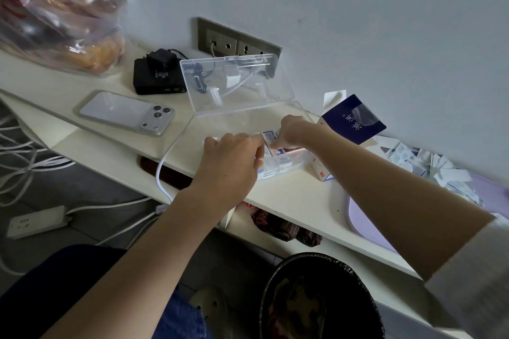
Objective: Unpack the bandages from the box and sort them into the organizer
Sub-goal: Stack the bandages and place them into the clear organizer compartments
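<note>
A clear plastic organizer (298, 158) sits on the cream shelf with its lid (237, 82) tipped open against the wall. Rows of white-and-blue bandages (278, 165) stand in its front compartments. My left hand (234, 162) rests on the organizer's left part, fingers curled over the bandages. My right hand (293, 131) reaches in from the right and pinches a small stack of bandages (270, 138) over the box. A dark blue bandage box (355, 118) stands open just right of the organizer. Loose bandages (429, 165) lie heaped further right.
A phone (126, 114) lies face down on the left, behind it a black charger hub (157, 77) and wall sockets (237, 44). A plastic food bag (60, 14) fills the far left. A lilac tray (366, 217) sits at right. A black bin (319, 297) stands below.
</note>
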A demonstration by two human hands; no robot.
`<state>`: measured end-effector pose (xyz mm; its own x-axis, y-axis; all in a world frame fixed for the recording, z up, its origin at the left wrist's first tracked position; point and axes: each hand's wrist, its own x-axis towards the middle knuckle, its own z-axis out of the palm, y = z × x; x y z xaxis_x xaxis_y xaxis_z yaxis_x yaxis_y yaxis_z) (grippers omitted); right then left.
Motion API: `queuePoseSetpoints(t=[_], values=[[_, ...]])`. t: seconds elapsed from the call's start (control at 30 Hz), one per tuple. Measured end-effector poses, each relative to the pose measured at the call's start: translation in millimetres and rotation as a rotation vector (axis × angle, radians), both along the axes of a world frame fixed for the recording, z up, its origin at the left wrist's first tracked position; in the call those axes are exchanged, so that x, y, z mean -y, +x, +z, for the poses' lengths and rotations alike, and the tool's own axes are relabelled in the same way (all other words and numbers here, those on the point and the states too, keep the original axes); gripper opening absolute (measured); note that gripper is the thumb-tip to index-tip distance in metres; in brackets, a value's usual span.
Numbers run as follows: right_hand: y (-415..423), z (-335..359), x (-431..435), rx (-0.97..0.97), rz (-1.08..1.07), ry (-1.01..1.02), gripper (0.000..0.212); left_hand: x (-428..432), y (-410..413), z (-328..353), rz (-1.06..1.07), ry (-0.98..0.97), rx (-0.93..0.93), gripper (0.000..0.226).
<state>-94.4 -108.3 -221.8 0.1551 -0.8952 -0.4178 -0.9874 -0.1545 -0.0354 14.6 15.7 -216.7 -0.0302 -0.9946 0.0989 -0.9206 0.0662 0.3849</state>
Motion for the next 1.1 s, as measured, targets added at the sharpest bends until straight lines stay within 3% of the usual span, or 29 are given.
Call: queuePoseSetpoints(t=[0.17,0.5,0.67,0.83,1.03,1.1], values=[[0.5,1.7,-1.4,0.003,0.035,0.044,0.045,-0.2,-0.4,-0.1,-0.004,0.0,-0.001,0.005],[-1.1,1.7,5.0,0.04,-0.022,0.023,0.022,-0.1,-1.1,1.3,-0.008,0.016,-0.006,0.003],[-0.1,1.1,2.2,-0.002,0.038,0.051,0.041,0.6,-1.3,1.2,-0.011,0.013,-0.008,0.003],[1.5,0.3,3.1,0.039,0.0,0.018,0.042,1.2,-1.6,1.0,-0.009,0.016,-0.007,0.004],[-1.7,-0.4,5.5,0.041,-0.002,-0.034,0.015,3.1,-4.8,0.2,0.004,0.004,0.03,0.004],[-4.9,2.3,4.6,0.033,0.05,-0.085,0.023,3.8,-6.4,0.3,0.015,-0.008,0.055,0.007]])
